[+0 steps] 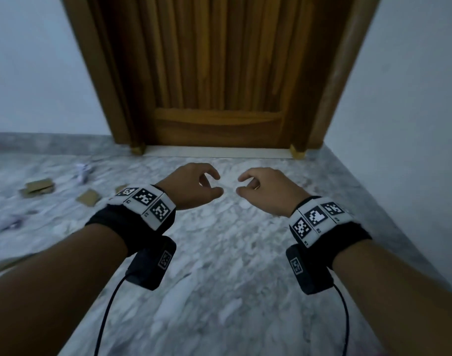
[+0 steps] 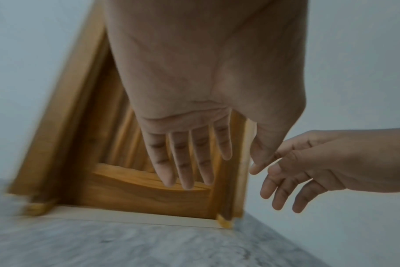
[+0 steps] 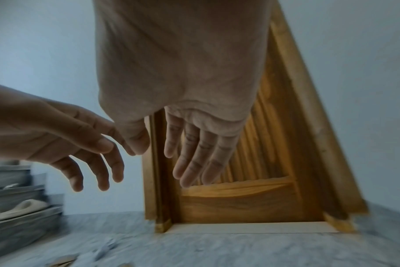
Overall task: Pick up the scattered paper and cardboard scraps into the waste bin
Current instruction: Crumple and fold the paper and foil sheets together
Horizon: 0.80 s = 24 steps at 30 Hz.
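Observation:
Both hands hover side by side above the marble floor, empty, fingers loosely hanging. My left hand (image 1: 209, 185) is just left of my right hand (image 1: 245, 185). In the left wrist view my left hand (image 2: 194, 159) shows straight fingers, and the right hand (image 2: 292, 180) reaches in from the right. In the right wrist view my right hand (image 3: 194, 159) hangs relaxed beside the left hand (image 3: 91, 159). Brown cardboard scraps (image 1: 38, 188) and another piece (image 1: 88, 197) lie on the floor to the left, with crumpled paper (image 1: 82, 170) behind them. No waste bin is in view.
A closed wooden door (image 1: 217, 73) stands straight ahead, with white walls (image 1: 410, 98) on both sides. Grey marble floor (image 1: 219, 265) spreads below my arms. Marble stair steps (image 3: 18, 207) rise at the left in the right wrist view. More blurred scraps (image 1: 11, 222) lie at far left.

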Each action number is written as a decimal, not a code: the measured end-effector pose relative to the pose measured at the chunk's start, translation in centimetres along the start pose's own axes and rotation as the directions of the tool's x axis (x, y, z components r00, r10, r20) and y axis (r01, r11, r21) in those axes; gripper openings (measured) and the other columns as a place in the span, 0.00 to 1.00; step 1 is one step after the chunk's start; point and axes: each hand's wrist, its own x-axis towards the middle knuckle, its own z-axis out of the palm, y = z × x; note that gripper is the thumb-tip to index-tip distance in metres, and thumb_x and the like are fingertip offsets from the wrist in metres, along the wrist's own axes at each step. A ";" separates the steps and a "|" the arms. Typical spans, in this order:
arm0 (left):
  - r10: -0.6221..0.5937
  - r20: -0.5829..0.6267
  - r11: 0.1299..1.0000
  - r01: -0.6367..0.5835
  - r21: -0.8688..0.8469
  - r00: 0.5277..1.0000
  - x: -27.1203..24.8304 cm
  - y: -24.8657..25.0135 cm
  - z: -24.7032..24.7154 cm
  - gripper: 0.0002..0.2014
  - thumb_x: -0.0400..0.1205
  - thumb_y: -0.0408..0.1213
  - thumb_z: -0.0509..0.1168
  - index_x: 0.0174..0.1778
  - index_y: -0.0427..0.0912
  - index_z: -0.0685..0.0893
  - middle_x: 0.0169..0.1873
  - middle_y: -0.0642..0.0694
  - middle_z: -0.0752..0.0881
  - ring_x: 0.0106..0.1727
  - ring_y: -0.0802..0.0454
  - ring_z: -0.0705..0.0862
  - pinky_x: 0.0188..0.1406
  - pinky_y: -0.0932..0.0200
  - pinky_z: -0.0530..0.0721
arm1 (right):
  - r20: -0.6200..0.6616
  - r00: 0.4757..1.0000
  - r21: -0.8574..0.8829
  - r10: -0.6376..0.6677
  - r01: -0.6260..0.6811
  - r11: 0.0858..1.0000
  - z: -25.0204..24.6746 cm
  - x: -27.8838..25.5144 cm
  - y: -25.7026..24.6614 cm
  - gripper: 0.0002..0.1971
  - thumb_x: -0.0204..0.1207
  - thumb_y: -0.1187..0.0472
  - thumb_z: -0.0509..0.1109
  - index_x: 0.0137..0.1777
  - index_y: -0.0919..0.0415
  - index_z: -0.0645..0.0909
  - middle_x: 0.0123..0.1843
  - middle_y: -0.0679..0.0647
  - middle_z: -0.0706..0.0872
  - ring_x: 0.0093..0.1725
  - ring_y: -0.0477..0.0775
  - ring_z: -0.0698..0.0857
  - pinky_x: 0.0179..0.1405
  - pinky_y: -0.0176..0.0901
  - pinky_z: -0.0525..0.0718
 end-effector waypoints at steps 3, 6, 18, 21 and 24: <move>-0.119 -0.069 0.993 0.120 0.012 0.990 -3.0 -3.8 -1.8 0.17 0.77 0.51 0.68 0.61 0.54 0.80 0.48 0.53 0.87 0.51 0.53 0.84 0.53 0.56 0.80 | 0.094 0.991 -0.018 -0.099 0.101 0.995 3.6 1.6 -2.6 0.17 0.77 0.45 0.69 0.65 0.47 0.79 0.52 0.47 0.85 0.48 0.46 0.85 0.48 0.44 0.84; -0.229 -0.135 0.973 0.232 0.009 0.964 -6.8 -7.6 -3.5 0.18 0.77 0.51 0.68 0.61 0.53 0.80 0.49 0.52 0.87 0.51 0.53 0.84 0.54 0.57 0.80 | 0.173 0.967 -0.019 -0.186 0.192 0.981 7.0 2.5 -5.6 0.17 0.78 0.45 0.68 0.65 0.47 0.79 0.52 0.47 0.85 0.50 0.48 0.85 0.51 0.46 0.85; -0.502 -0.172 0.864 0.500 -0.055 0.848 -19.4 -21.2 -6.1 0.20 0.78 0.52 0.67 0.65 0.51 0.79 0.52 0.47 0.87 0.55 0.48 0.85 0.59 0.51 0.82 | 0.390 0.855 -0.018 -0.340 0.377 0.926 21.3 1.3 -15.1 0.16 0.78 0.44 0.68 0.63 0.45 0.80 0.51 0.44 0.84 0.51 0.46 0.83 0.47 0.44 0.81; -0.520 -0.146 0.854 0.516 -0.065 0.841 -21.4 -24.9 -6.5 0.20 0.78 0.52 0.67 0.64 0.52 0.78 0.52 0.47 0.88 0.55 0.48 0.85 0.59 0.51 0.82 | 0.442 0.844 -0.083 -0.304 0.377 0.923 24.5 1.4 -17.1 0.16 0.78 0.43 0.67 0.64 0.45 0.80 0.52 0.46 0.85 0.52 0.48 0.84 0.52 0.47 0.84; -0.521 -0.099 0.854 0.517 -0.069 0.848 -22.9 -28.1 -7.7 0.21 0.78 0.53 0.67 0.66 0.52 0.77 0.54 0.47 0.87 0.55 0.47 0.85 0.60 0.51 0.82 | 0.474 0.842 -0.152 -0.256 0.364 0.919 26.9 1.8 -19.3 0.16 0.79 0.43 0.67 0.64 0.46 0.80 0.53 0.46 0.86 0.53 0.49 0.84 0.55 0.50 0.84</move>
